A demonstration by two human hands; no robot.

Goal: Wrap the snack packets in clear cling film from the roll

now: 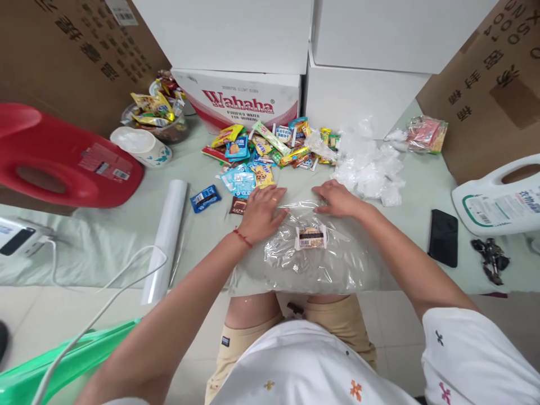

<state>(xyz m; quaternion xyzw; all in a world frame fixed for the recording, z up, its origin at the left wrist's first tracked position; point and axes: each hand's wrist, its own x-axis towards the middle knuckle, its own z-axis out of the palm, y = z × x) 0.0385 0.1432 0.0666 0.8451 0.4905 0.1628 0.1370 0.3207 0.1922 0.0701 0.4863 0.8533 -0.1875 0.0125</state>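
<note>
- Lying at the middle of the near edge of the table [422,191], a sheet of clear film [287,267] is crinkled and streaked with glare.
- A small wrapped biscuit [311,237] is laid on the film; its tan face is seen through a pale wrapper with crimped ends, crossed by a dark band.
- The film's far part is touched by the left grip [264,214], its fingers spread and nothing clasped, and by the right grip [337,199]; whether film is pinched there cannot be told.
- The biscuit is placed between the grips, closer to the table's near edge, and is touched by neither.
- A brown packet [238,206] is partly hidden by the left grip; the biscuit's print cannot be read.
- A red jug [76,169] is cut off at the view's left.
</note>
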